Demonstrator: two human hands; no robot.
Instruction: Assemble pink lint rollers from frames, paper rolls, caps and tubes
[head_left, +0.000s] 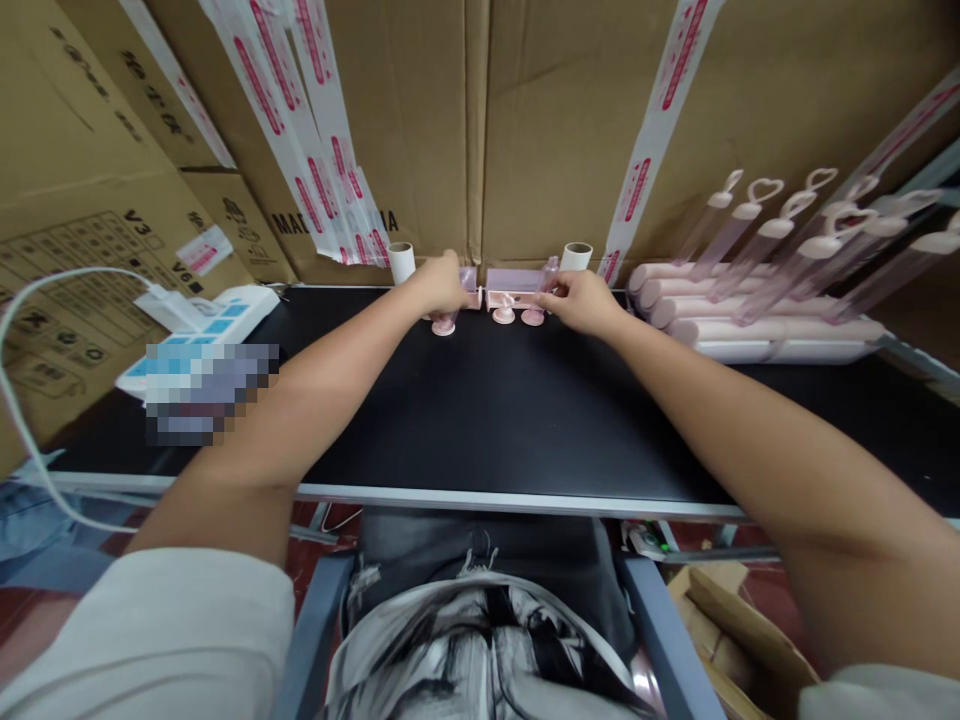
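My left hand (444, 286) is at the back of the black table, its fingers curled down around a small see-through pink piece with a round base (444, 327). The fingertips are partly hidden behind the hand. To its right, my right hand (583, 300) pinches another see-through pink piece (533, 317), thumb and fingers closed together. Between the hands stands a pink round-based piece with a small loop on top (504, 312). Behind these are low pink holders (517, 282) in a row. A white hollow tube (401, 262) rises behind my left hand, and a second white tube (576, 257) behind my right.
At the right, pale pink rolls (757, 335) lie stacked with several clear pink tubes with loop-topped caps (775, 230) leaning on them. A white power strip (232, 305) with a cable is at left. Taped cardboard boxes (555, 130) wall the back; an open carton (739, 625) sits below right.
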